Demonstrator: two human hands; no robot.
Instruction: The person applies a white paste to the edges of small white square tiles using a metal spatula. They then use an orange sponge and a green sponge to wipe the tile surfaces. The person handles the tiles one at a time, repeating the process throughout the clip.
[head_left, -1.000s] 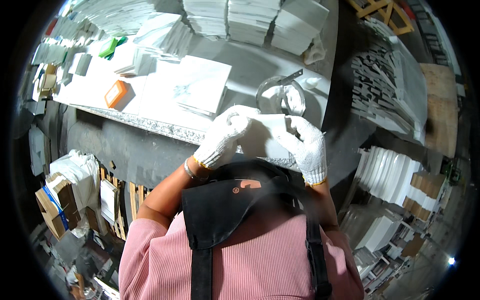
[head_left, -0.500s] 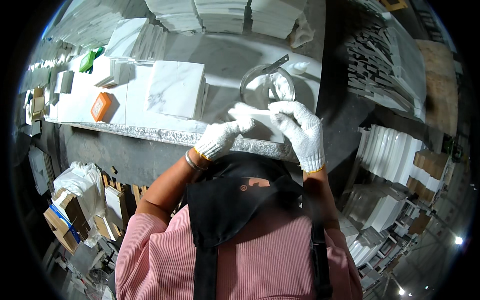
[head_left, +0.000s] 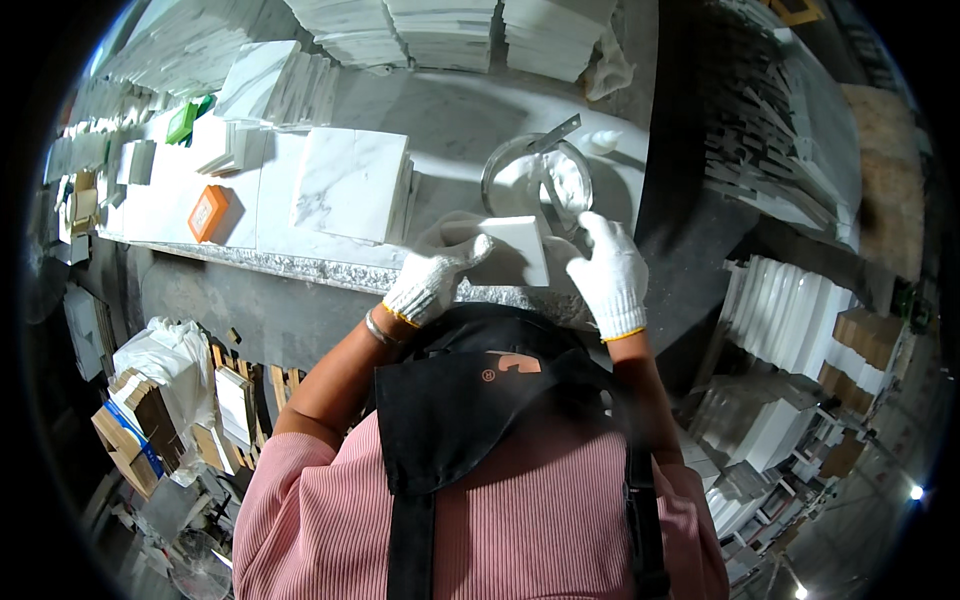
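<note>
My left hand (head_left: 437, 275), in a white knit glove, grips a square white stone tile (head_left: 515, 252) by its left side, with the thumb on its face. The tile is tilted over the table's rough front edge. My right hand (head_left: 610, 275), gloved alike, is just right of the tile and apart from it, its thumb and fingers spread with nothing seen between them. Beyond it stands a round clear bowl (head_left: 487, 190) with white paste (head_left: 570, 180) inside. A flat metal strip with a hole (head_left: 558, 132) leans over the bowl's far rim.
Left of the bowl lies a stack of veined marble tiles (head_left: 350, 185); farther left are an orange box (head_left: 207, 213) and a green one (head_left: 182, 123). A white bottle (head_left: 602, 141) is right of the bowl. Tall tile stacks (head_left: 440, 35) line the back. Cut strips (head_left: 765, 150) lie at right.
My right hand has let go of the tile and moved slightly right and down. The tile, now in my left hand alone, has turned so its face shows more.
</note>
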